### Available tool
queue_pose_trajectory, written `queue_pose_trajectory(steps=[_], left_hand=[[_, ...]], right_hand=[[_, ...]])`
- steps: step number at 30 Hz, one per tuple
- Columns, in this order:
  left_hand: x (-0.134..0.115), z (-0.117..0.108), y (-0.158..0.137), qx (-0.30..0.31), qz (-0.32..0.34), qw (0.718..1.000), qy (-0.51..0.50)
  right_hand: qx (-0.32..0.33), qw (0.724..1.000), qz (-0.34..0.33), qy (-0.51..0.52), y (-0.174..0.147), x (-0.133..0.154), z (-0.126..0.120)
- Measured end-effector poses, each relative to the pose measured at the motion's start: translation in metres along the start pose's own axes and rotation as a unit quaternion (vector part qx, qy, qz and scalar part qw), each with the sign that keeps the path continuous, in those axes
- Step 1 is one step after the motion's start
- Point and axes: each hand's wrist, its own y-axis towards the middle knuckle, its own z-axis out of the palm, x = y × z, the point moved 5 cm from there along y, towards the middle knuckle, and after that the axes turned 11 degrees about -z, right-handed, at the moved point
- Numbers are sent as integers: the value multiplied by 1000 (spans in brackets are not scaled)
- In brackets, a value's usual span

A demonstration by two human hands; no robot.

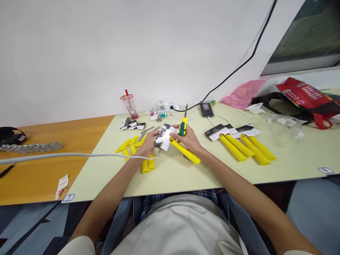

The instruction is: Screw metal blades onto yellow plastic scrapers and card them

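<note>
Fingers of the left hand (149,144) pinch the left side of a card (162,139); those of the right hand (190,138) are curled round a screwdriver (182,131), tip up, thumb against the card. From the card a yellow handle (186,152) slants past the right wrist, over the tabletop (106,177). Yellow scrapers (123,146) lie partly under the left forearm, carded handles (233,148) off to the right, a cup (130,107) behind.

On the table (196,180), cup (130,106) behind tools (132,145) at left, bag (243,94) behind handles (255,151) at right.
</note>
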Motion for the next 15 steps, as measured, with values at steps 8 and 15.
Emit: queue_pose_trajectory(steps=[8,15], left_hand=[[0,-1,-1,-16,-5,1000,-6],[4,-5,3,-18,3,1000,-12]], right_hand=[[5,1000,-2,-15,1,-3,-1],[3,1000,9,-12,2,-7,-2]])
